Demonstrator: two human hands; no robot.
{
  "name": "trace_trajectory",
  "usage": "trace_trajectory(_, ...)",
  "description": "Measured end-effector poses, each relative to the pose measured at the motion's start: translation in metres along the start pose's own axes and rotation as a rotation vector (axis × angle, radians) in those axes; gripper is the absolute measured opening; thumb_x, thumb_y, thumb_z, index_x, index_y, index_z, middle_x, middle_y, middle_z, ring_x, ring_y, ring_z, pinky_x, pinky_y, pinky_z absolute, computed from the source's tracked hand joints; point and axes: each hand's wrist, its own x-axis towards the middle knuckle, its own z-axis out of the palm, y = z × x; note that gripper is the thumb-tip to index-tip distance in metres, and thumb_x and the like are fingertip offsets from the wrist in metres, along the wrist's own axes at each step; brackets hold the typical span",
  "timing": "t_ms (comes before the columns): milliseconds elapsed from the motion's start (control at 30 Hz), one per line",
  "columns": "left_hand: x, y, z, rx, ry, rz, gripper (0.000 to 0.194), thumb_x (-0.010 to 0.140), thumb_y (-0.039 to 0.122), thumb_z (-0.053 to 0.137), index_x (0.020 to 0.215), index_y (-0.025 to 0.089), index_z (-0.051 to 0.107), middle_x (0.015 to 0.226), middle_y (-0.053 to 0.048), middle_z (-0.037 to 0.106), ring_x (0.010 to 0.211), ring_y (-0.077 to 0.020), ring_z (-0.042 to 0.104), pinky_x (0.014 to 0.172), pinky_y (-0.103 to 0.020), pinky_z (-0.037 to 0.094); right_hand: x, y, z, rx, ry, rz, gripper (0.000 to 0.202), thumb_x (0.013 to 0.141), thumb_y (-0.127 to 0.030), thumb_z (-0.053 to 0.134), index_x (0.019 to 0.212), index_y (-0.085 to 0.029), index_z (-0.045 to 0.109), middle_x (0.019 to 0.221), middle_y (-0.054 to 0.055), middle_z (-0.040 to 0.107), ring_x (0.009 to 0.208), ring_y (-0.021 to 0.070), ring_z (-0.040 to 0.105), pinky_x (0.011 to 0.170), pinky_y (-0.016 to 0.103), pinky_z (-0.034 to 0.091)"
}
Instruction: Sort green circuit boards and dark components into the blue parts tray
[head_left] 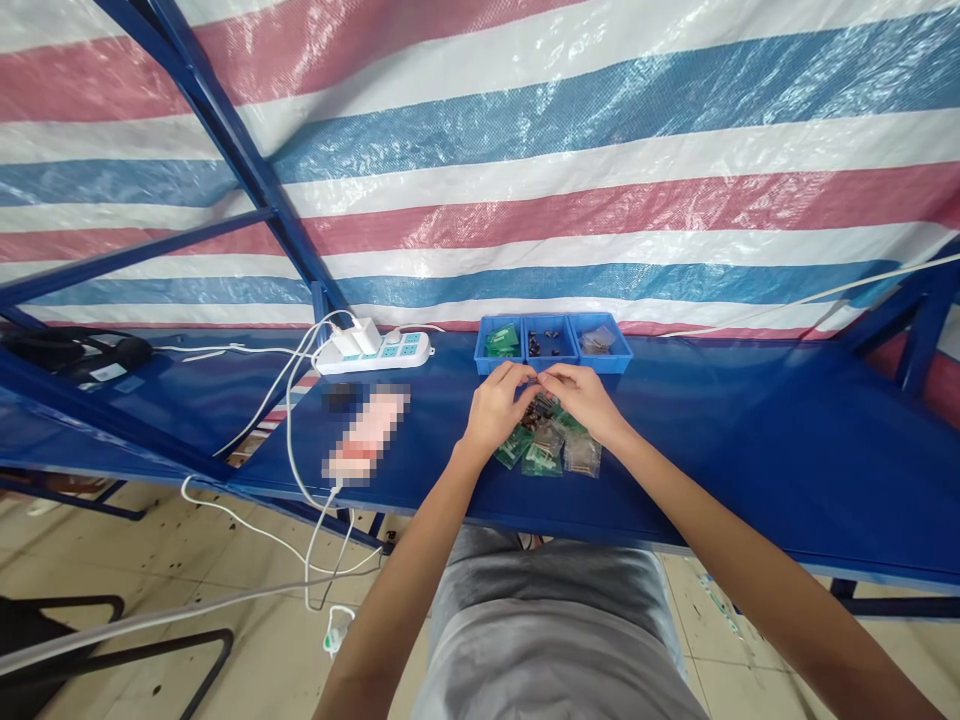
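Note:
My left hand (498, 405) and my right hand (581, 398) meet at the fingertips just in front of the blue bins. Both are pinched closed; whatever sits between the fingers is too small to make out. Below them on the blue table lies a pile of small green packets (541, 460), a clear bag (583, 455) and small dark parts (534, 412). Behind the hands stands a blue three-part bin (489, 366). Its left compartment has green packets (502, 340), the middle one a few dark pieces (553, 336), the right one clear bags (598, 341).
A white power strip (405, 352) with plugged-in chargers stands at the back left. A blurred phone-like object (367, 435) with a white cable (291, 450) lies left of my hands. Blue metal posts (281, 225) rise at the left, before a striped sheet (525, 210).

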Motion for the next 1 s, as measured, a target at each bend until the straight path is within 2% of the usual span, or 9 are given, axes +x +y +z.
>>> trace_trajectory(200,-0.0009,-0.0039,0.0029,-0.054,-0.007,0.025,0.021,0.103,0.022,0.045,0.115,0.023,0.063,0.112,-0.004,0.069,0.102,-0.0152,0.066,0.090,-0.026,0.052,0.0008,0.0017,-0.0009,-0.063,-0.013,-0.030,0.040,0.093,-0.053,0.051,0.076,-0.021,0.068,0.076,0.006,0.068,0.068,0.0214,0.059,0.060,0.032,0.040)
trace_trajectory(300,-0.0001,-0.0034,0.0018,-0.080,-0.007,0.020,0.025,0.104,0.021,0.042,0.114,0.022,0.065,0.110,-0.005,0.070,0.102,-0.0163,0.066,0.093,-0.029,0.052,0.0007,0.0017,-0.0014,-0.055,-0.040,-0.029,0.037,0.093,-0.051,0.052,0.078,-0.021,0.069,0.079,0.006,0.070,0.072,0.0222,0.062,0.063,0.032,0.042)
trace_trajectory(467,0.0021,-0.0014,-0.0016,-0.154,0.027,0.012,0.025,0.103,0.020,0.044,0.108,0.021,0.069,0.107,-0.006,0.072,0.099,-0.0166,0.068,0.090,-0.029,0.054,0.0005,0.0010,-0.0013,-0.022,-0.070,-0.029,0.032,0.093,-0.046,0.053,0.082,-0.020,0.071,0.081,0.005,0.072,0.077,0.0226,0.065,0.070,0.032,0.047)
trace_trajectory(600,0.0019,-0.0019,-0.0004,-0.219,0.050,-0.052,0.020,0.101,0.022,0.052,0.110,0.021,0.069,0.111,-0.005,0.074,0.101,-0.0167,0.070,0.087,-0.027,0.057,0.0004,0.0013,-0.0009,-0.012,-0.103,-0.017,0.028,0.091,-0.040,0.053,0.085,-0.020,0.071,0.084,0.005,0.073,0.082,0.0232,0.068,0.075,0.033,0.050)
trace_trajectory(800,0.0013,-0.0026,0.0010,-0.223,0.058,-0.091,0.019,0.100,0.027,0.054,0.105,0.023,0.072,0.106,-0.002,0.076,0.091,-0.0160,0.072,0.077,-0.025,0.058,0.0007,0.0009,-0.0018,0.005,-0.146,0.021,0.032,0.092,-0.044,0.053,0.085,-0.020,0.071,0.081,0.005,0.071,0.076,0.0209,0.065,0.069,0.031,0.047)
trace_trajectory(1000,0.0009,-0.0038,0.0013,-0.173,0.020,-0.066,0.022,0.098,0.024,0.059,0.115,0.024,0.072,0.109,-0.003,0.076,0.095,-0.0175,0.071,0.076,-0.026,0.058,-0.0007,-0.0025,-0.0020,0.046,-0.147,0.069,0.038,0.093,-0.050,0.052,0.084,-0.019,0.071,0.081,0.005,0.069,0.067,0.0176,0.058,0.060,0.030,0.043)
